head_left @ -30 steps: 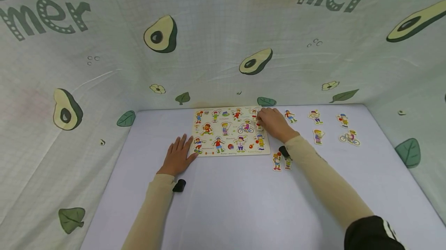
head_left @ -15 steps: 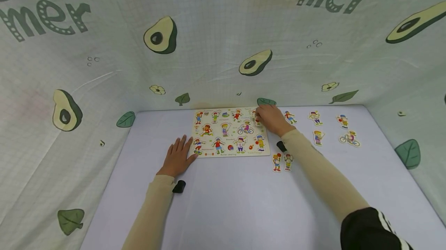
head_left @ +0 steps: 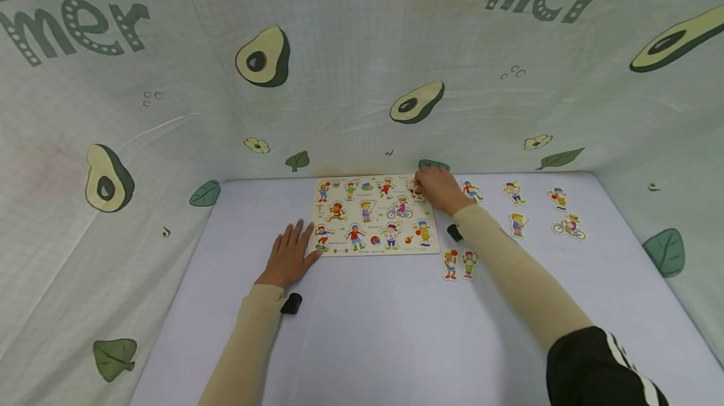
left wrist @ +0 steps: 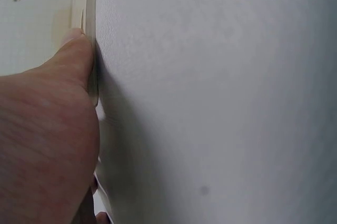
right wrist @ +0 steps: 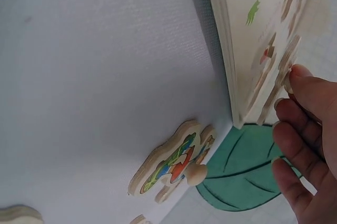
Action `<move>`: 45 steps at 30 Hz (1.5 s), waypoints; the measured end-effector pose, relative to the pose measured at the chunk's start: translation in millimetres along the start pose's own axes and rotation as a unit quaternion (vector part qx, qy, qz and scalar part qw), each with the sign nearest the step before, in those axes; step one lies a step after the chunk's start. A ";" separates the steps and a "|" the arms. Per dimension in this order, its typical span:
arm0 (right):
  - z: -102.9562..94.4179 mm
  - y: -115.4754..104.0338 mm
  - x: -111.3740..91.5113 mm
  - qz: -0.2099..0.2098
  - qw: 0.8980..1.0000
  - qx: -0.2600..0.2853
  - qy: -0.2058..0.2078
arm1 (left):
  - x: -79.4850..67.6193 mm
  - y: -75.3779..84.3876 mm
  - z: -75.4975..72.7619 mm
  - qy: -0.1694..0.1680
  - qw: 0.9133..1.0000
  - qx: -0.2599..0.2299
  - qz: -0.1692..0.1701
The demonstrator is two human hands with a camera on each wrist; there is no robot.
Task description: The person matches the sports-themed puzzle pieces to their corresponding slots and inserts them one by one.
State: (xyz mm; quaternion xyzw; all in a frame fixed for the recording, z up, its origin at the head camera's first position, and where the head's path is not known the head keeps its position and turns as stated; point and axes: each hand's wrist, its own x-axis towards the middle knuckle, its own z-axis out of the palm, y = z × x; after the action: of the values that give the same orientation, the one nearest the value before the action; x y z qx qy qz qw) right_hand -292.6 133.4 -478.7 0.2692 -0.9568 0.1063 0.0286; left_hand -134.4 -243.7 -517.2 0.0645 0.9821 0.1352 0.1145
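A wooden peg puzzle board (head_left: pixel 376 249) with printed children at sports lies flat at the back of the white table. My left hand (head_left: pixel 286 256) rests beside its left edge with fingers spread, the thumb (left wrist: pixel 76 50) touching the board's edge in the left wrist view. At the board's upper right corner, my right hand (head_left: pixel 438 190) pinches a puzzle piece (right wrist: pixel 275 97) by its knob between thumb and fingers. That piece stands just off the board face, close over a matching printed recess (right wrist: pixel 265 66). The right hand covers much of this corner in the head view.
Several loose puzzle pieces lie right of the board, among them a cyclist (head_left: pixel 569 227) and a figure piece (head_left: pixel 471 191) near the right hand. Two more, a ball player (head_left: pixel 450 264) and its neighbour (head_left: pixel 469 264), lie below the board's right corner. A printed cloth wall (head_left: pixel 339 129) rises behind.
The right hand has moved slightly left and up over the board's corner with the puzzle piece, uncovering one loose piece below its wrist. My left hand stays in place.
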 end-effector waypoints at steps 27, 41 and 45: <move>12.2 3.0 20.4 0.019 0.999 -0.023 -0.035 | 3.2 -8.0 12.5 0.036 0.999 -0.001 0.022; 18.4 3.8 15.1 -0.005 0.999 -0.041 -0.001 | -3.6 3.3 -2.9 0.001 1.000 -0.014 -0.004; 10.7 2.2 7.8 -0.007 0.999 -0.034 0.015 | -2.5 2.4 0.1 0.006 1.000 -0.012 -0.003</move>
State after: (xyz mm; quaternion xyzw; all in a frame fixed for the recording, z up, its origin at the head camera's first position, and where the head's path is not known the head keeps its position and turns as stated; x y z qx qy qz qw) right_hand -300.4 129.0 -488.7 0.2735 -0.9573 0.0775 0.0524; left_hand -131.8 -241.8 -516.0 0.0597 0.9812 0.1469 0.1100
